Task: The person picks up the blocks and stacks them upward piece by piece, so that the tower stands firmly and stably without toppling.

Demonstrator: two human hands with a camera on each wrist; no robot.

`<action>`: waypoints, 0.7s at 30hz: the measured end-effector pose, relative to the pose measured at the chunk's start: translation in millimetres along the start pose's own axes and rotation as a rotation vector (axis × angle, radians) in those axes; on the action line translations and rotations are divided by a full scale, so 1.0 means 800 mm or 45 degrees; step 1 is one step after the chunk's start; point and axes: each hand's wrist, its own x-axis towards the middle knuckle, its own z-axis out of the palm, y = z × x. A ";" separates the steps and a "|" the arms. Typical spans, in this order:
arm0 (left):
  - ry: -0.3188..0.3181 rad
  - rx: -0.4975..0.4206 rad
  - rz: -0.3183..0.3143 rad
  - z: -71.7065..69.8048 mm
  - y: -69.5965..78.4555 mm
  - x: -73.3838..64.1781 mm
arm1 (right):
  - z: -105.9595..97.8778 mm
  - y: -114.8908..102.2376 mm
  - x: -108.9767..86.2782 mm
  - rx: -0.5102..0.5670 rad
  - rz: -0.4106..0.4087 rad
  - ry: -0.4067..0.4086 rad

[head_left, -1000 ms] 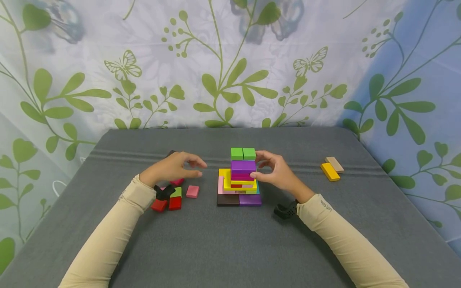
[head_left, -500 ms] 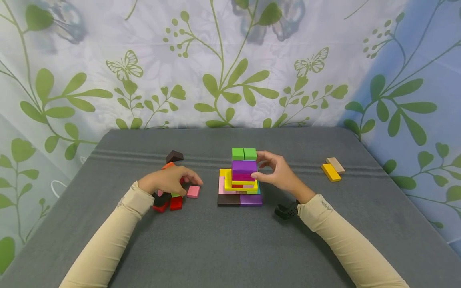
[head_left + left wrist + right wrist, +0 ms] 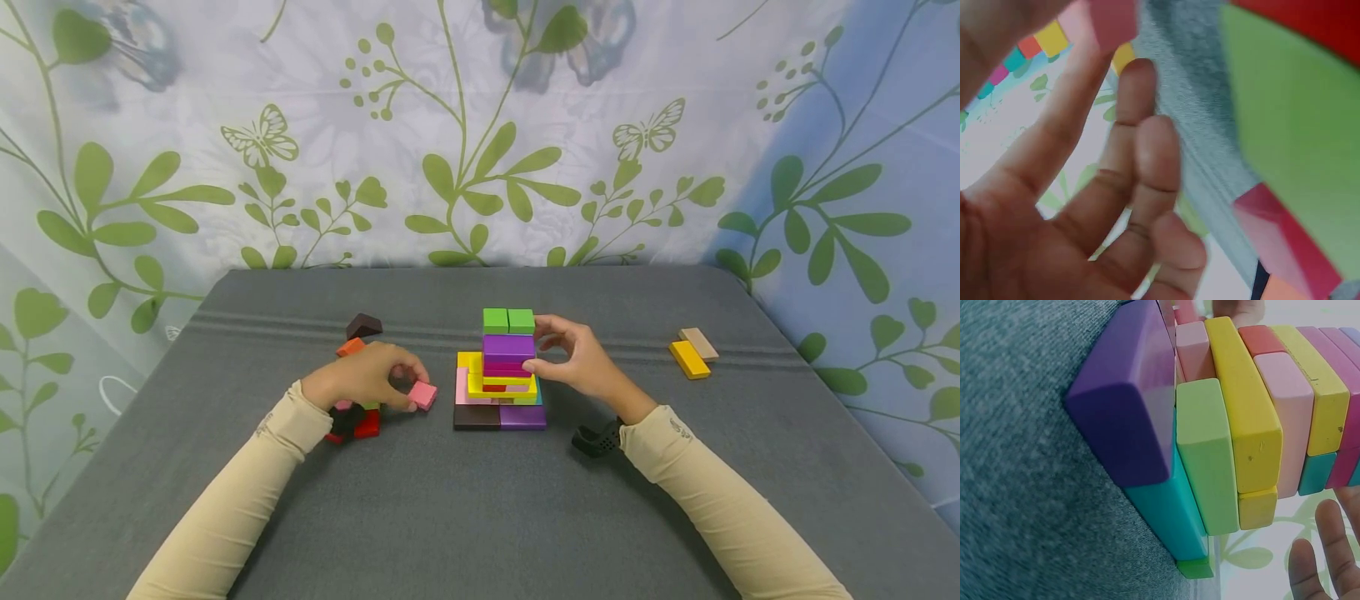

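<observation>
Between thumb and index finger, my left hand (image 3: pixel 372 375) pinches a small pink block (image 3: pixel 423 395), just left of the tower. In the left wrist view the pink block (image 3: pixel 1113 24) sits at the fingertips, while the other fingers are loosely bent. A tower of coloured blocks (image 3: pixel 508 348) stands mid-table, two green blocks (image 3: pixel 507 321) on top. My right hand (image 3: pixel 576 357) is at its upper right side, thumb by the magenta layer and fingers towards the back. Some right fingers (image 3: pixel 1330 540) are relaxed and apart from the blocks in the right wrist view; actual contact is unclear.
Under and beside my left hand lie loose blocks, including a red block (image 3: pixel 367 424), an orange block (image 3: pixel 350 347) and a dark brown block (image 3: pixel 363 325). A yellow block (image 3: pixel 688 359) and a beige block (image 3: pixel 698 343) lie at the right. A patterned curtain (image 3: pixel 480 133) hangs behind the table.
My left hand has come down from above the loose blocks, taken hold of the pink block and shifted it right towards the tower. The right hand has stayed beside the tower.
</observation>
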 end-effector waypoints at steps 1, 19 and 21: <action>0.039 -0.005 0.009 0.000 0.002 0.002 | 0.000 0.000 0.000 -0.002 -0.001 0.001; 0.714 -0.087 0.348 -0.010 0.079 0.030 | 0.001 -0.002 0.001 0.020 -0.035 -0.016; 0.723 -0.065 0.359 -0.007 0.084 0.035 | 0.001 -0.002 0.001 0.021 -0.037 -0.016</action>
